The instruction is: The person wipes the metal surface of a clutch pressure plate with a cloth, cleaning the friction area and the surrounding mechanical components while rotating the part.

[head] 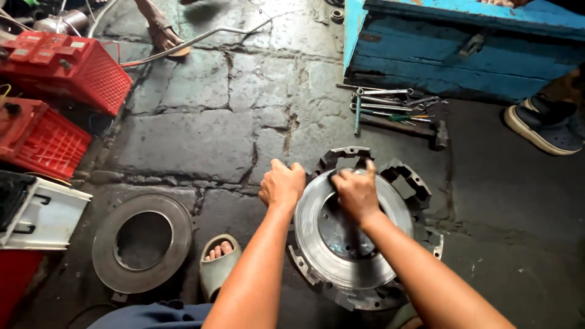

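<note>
Both hands are on that round grey metal clutch pressure plate, which lies flat on the cracked stone floor. Left hand is curled into a fist at its upper-left rim; right hand has fingers bunched, pressing its top face. A flat grey steel ring lies well apart, towards the floor's left side, and wrenches lie by a blue wooden box.

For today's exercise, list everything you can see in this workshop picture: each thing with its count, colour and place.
Round metal assembly: one, grey, on the floor, centre.
Metal ring disc: one, grey, floor at left.
Crates: two, red, upper left.
White case: one, left edge.
Wooden box: one, blue, upper right.
Wrenches: several, silver, before the box.
Other people's feet: upper right and top left.
Own foot in sandal: one, beside the disc.
Left hand: on the assembly's rim.
Right hand: on the assembly's top.
</note>
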